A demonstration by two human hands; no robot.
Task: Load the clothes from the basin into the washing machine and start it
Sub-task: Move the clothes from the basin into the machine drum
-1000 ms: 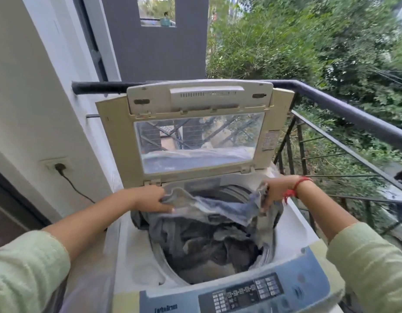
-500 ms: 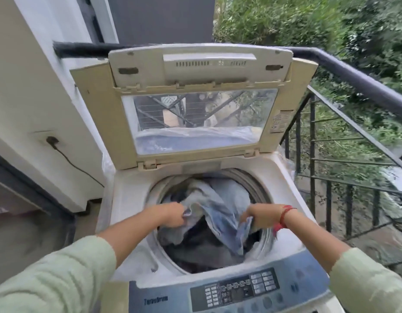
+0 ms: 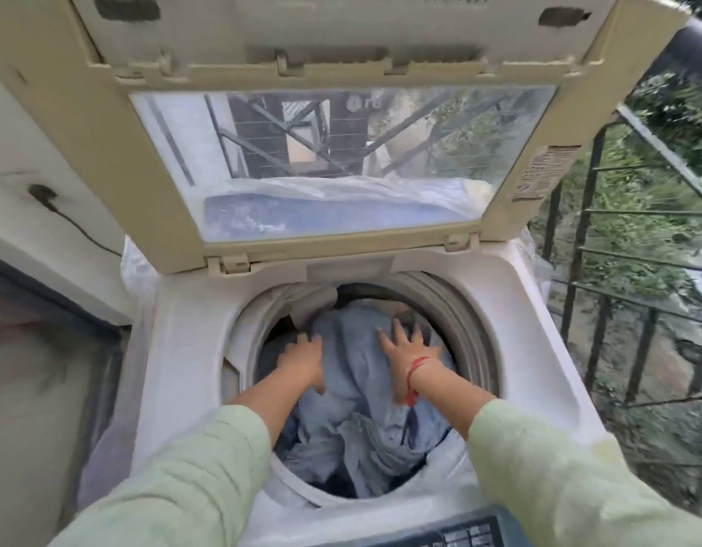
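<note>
Top-loading white plastic washing machine stands in front of me. Its cream hinged lid with the clear window is propped fully up. The black metal balcony railing is just beside the machine on my right.

The round drum opening with the grey ribbed ring is filled by the grey-blue crumpled clothes. The pile sits high and comes close to the ring on the near side. The basin is not in view, so I cannot tell if more is left in it.

Both arms are inside the drum. My right hand lies flat on top of the pile, fingers spread, pressing and gripping nothing. My left hand is on the cloth at the left edge. It is blurred, so I cannot tell whether it lies flat or is curled into the fabric.

Step, as I judge it: packing the load down, so loading is near its end.

Next move: get the cloth below the ring with no folds over the rim, pull both hands out, lower the lid, then start on the dark blue control panel at the near edge. The black plug sits in the wall socket on the left.
</note>
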